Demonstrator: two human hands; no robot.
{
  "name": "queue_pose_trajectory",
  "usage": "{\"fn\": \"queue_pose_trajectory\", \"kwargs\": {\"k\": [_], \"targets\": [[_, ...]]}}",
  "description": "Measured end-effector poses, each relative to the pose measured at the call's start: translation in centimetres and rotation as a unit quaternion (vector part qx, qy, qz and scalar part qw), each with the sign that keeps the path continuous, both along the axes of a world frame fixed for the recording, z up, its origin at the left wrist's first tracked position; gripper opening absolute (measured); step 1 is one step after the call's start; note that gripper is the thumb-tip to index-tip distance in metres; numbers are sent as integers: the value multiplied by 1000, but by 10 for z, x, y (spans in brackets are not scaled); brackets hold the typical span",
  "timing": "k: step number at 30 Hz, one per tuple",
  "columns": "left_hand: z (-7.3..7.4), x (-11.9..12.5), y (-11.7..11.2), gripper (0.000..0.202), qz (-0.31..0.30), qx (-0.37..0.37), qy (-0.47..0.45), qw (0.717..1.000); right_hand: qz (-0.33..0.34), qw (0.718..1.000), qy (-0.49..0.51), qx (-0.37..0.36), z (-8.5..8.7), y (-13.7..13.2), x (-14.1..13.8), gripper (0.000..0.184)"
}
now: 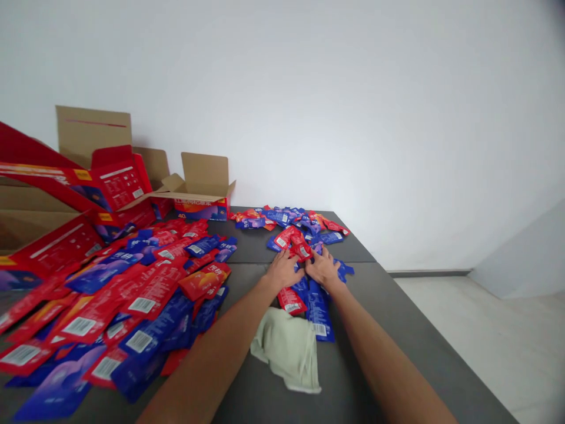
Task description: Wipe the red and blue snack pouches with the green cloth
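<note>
Both my arms reach forward over a dark grey table (388,318). My left hand (283,269) and my right hand (323,267) lie side by side, palms down, on a small heap of red and blue sachets (304,294). The fingers of both hands are stretched flat over the packets, and their tips touch a red sachet (296,242) at the far side of the heap. Just behind the wrists, a blue sachet (318,309) and another red sachet (291,300) stick out toward me.
A large pile of red and blue sachets (123,306) covers the table's left side. Red printed cartons (106,182) and open cardboard boxes (203,182) stand at the back left. A pale green cloth (289,350) lies between my forearms. More sachets (286,219) lie at the far edge.
</note>
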State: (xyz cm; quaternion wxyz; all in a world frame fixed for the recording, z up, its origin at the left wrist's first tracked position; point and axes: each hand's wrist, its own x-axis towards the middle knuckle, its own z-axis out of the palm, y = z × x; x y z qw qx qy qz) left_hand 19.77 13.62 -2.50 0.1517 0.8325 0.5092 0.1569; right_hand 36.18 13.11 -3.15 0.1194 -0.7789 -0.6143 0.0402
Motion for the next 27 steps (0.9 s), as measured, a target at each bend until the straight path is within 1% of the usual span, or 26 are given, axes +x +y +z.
{"fn": "queue_pose_trajectory", "kwargs": {"k": [3,6,8,10,12,14,16,18,21,24,27], "targets": [[8,-14,-24,50,-10,0,10,1000,7,1000,10,-14,8,-25,-12,50],[14,-27,-43,51,-4,-8,23,1000,9,999,21,-22,17,-46,-21,49],[17,-36,-54,55,6,-15,32,999,9,1000,19,-13,23,-59,-26,51],[17,-44,-66,61,33,-12,41,999,15,1000,7,12,30,-73,-31,54],[16,-51,-77,70,80,-2,54,995,23,998,-10,50,38,-88,-36,55],[15,-56,-87,79,128,9,65,990,39,995,-21,85,46,-102,-43,49],[14,-58,-95,82,157,14,71,985,64,993,-23,100,55,-114,-51,41],[16,-59,-101,82,166,16,69,984,93,991,-23,88,63,-123,-60,33],[19,-59,-105,82,170,2,59,984,140,988,-33,48,69,-131,-72,31],[21,-62,-106,76,171,-39,34,984,174,984,-38,7,68,-138,-81,28],[19,-67,-107,70,172,-65,-3,983,198,979,-38,-27,62,-145,-88,27]]}}
